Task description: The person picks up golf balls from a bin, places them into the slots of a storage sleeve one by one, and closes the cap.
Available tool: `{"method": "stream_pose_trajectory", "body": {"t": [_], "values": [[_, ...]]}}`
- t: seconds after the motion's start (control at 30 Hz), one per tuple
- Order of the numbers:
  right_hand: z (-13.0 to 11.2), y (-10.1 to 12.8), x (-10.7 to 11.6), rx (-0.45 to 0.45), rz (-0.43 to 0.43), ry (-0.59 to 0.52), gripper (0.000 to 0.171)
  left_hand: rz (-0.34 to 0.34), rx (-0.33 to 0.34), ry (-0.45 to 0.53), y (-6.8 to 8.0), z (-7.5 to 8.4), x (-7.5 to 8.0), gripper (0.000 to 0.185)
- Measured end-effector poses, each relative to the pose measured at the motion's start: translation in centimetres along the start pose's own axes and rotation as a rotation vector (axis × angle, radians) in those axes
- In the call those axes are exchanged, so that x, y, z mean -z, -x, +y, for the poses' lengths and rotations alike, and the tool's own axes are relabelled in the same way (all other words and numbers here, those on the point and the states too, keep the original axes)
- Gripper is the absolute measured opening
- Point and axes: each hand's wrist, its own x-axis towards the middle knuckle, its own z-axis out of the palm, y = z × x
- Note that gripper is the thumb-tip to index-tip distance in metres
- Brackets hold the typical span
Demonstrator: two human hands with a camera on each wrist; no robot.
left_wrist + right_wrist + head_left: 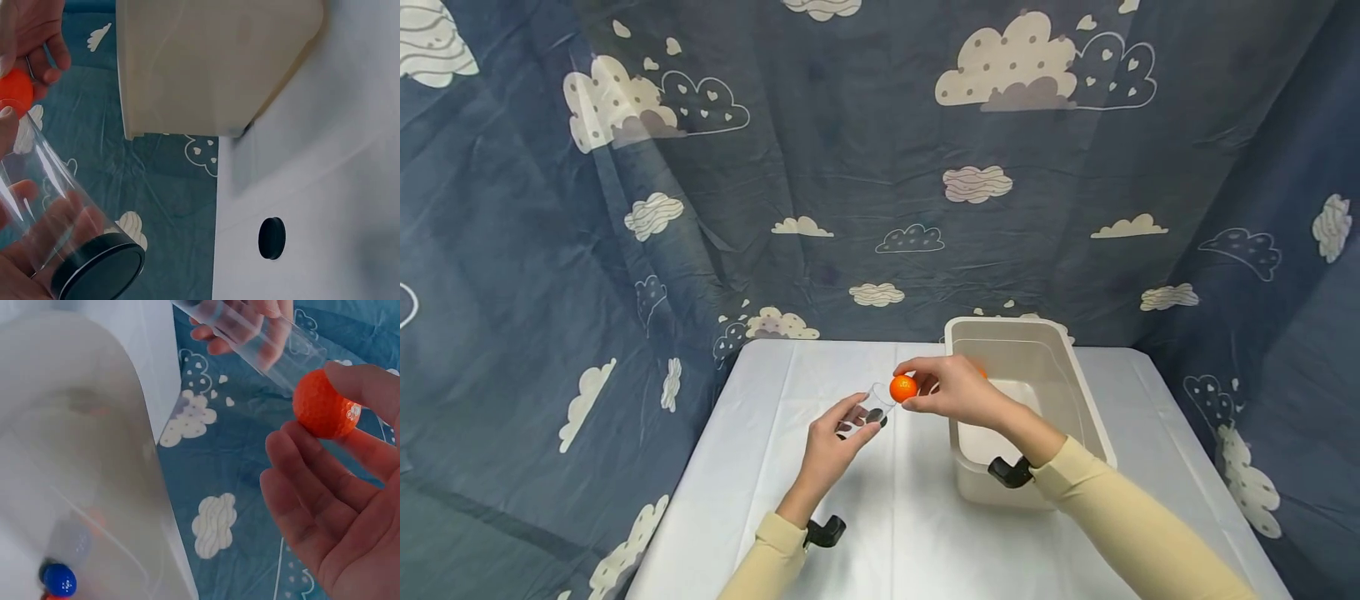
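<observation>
My left hand (857, 419) grips a clear plastic tube (874, 406) with a black base (99, 275), tilted with its open end toward the right hand. My right hand (913, 387) pinches a dimpled orange ball (903, 388) between thumb and fingers, right at the tube's mouth. In the right wrist view the orange ball (324, 403) sits just beside the tube's rim (284, 353); in the left wrist view the ball (14, 94) shows at the tube's upper end. Both hands hover above the white table (865, 517).
A beige plastic bin (1078, 392) stands on the table just right of the hands; a blue ball (59, 579) lies inside it. A small black disc (272, 238) lies on the table near the bin. Blue cloud-print cloth (850, 167) hangs behind and around.
</observation>
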Motion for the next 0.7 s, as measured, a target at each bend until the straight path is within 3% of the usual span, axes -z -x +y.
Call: {"method": "stream_pose_trajectory", "body": {"t": [0.2, 0.43, 0.57, 0.7], "values": [[-0.4, -0.1, -0.3, 0.022, -0.023, -0.03, 0.043, -0.027, -0.016, 0.041, 0.2, 0.3, 0.1, 0.049], [-0.4, 0.0, -0.9, 0.019, -0.036, -0.063, 0.041, -0.041, -0.012, 0.113, 0.7, 4.6, 0.7, 0.044], [-0.3, 0.2, -1.0, 0.019, -0.045, -0.087, 0.039, -0.047, -0.008, 0.119, 0.8, 4.7, 0.9, 0.046], [-0.3, 0.3, -1.0, 0.016, -0.057, -0.079, 0.036, -0.036, -0.015, 0.104, 0.8, 3.5, 0.5, 0.05]]}}
